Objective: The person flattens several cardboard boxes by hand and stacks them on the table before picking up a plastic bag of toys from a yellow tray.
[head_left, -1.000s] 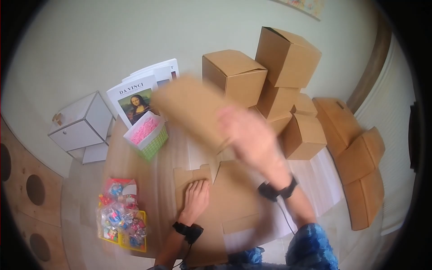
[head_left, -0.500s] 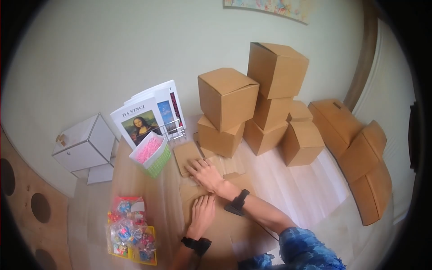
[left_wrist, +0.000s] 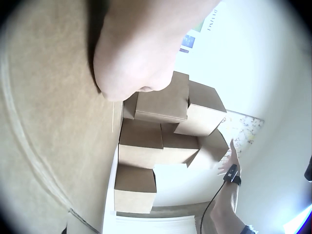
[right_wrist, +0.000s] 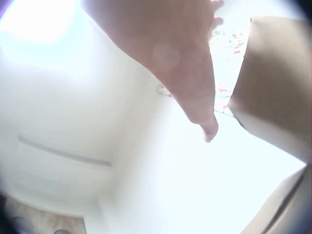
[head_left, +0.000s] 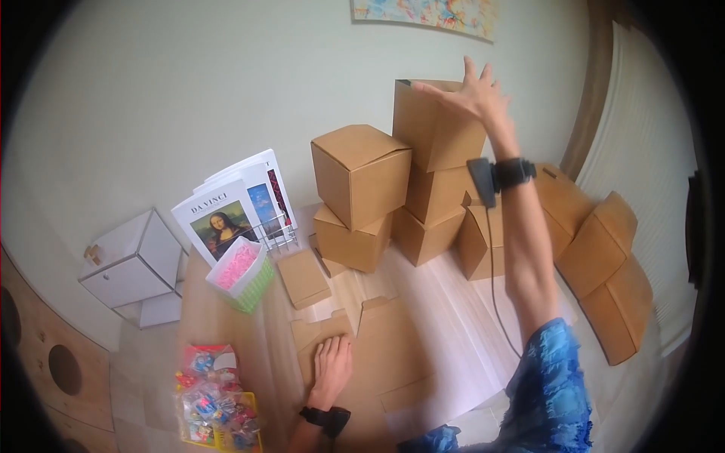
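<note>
My left hand rests with its fingers laid on a flat sheet of cardboard at the front of the table. Raised high, my right hand has its fingers spread and holds nothing. It overlaps the top of the highest brown carton in the head view. From the right wrist, that hand appears beside a carton. A small flat cardboard piece lies behind the sheet, near the green basket.
Several cartons stand stacked at the back. More brown boxes lean at the right. Pink shreds fill the basket, in front of a wire rack with magazines. Bagged small toys lie front left.
My right hand set the cardboard piece down behind the sheet, let go and rose to the right beside the tallest stack. The left hand has stayed on the sheet.
</note>
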`<action>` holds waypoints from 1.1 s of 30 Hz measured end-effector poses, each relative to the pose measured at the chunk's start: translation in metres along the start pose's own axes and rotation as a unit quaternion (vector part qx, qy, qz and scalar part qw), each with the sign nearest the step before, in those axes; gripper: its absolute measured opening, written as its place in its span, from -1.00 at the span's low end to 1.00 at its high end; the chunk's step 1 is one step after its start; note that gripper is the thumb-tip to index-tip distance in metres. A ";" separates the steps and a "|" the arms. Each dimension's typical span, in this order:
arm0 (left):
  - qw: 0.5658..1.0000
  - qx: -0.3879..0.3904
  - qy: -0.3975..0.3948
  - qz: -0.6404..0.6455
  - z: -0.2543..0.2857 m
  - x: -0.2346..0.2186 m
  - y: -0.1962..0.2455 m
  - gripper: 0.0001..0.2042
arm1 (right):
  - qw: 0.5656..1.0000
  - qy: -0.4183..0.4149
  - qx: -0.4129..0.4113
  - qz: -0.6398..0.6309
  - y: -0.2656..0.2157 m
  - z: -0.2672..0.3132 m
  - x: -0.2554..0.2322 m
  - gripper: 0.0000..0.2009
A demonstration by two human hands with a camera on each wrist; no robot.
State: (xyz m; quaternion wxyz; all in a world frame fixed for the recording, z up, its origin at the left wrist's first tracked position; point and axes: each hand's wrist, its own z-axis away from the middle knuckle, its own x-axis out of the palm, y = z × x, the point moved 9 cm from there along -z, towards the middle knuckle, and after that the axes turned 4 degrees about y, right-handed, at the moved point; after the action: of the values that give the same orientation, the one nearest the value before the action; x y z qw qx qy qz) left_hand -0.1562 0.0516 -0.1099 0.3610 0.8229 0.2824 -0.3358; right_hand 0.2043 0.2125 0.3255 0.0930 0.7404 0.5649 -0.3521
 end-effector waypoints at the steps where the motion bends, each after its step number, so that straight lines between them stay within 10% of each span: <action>1: 1.000 0.000 -0.002 0.001 0.000 0.000 0.000 -0.84 | 0.997 -0.079 0.025 -0.008 0.011 -0.006 0.012 0.45; 4: 1.000 0.008 0.008 -0.005 -0.002 -0.003 0.005 -0.84 | 0.971 -0.235 -0.024 -0.028 0.021 0.002 0.031 0.40; 7: 1.000 0.002 0.004 0.001 -0.002 -0.006 0.006 -0.81 | 0.977 -0.212 -0.020 -0.003 0.027 0.018 0.018 0.27; 13: 0.968 -0.095 -0.057 0.226 -0.027 -0.017 0.037 -0.76 | 0.992 0.031 -0.083 -0.088 0.037 0.054 -0.033 0.11; 19: 0.939 -0.027 0.045 0.341 -0.072 -0.069 0.088 -0.69 | 0.967 0.115 -0.105 -0.201 0.047 0.179 -0.126 0.03; 26: 0.869 -0.051 0.120 0.478 -0.049 -0.122 0.070 -0.44 | 0.904 -0.179 -0.164 -0.352 0.038 0.354 -0.085 0.03; 29: 0.968 -0.049 0.068 0.238 -0.025 -0.138 0.071 -0.44 | 0.845 -0.292 -0.164 -0.417 0.031 0.404 -0.036 0.04; 33: 0.977 0.003 -0.030 0.209 0.012 -0.114 0.083 -0.40 | 0.806 -0.393 -0.249 -0.365 0.008 0.435 -0.017 0.09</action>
State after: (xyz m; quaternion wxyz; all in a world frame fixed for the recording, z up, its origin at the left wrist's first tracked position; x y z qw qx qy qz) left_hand -0.1716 -0.0317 0.0034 0.4292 0.8544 0.0921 -0.2779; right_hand 0.0290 -0.0366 0.0148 0.3529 0.2294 0.7773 -0.4676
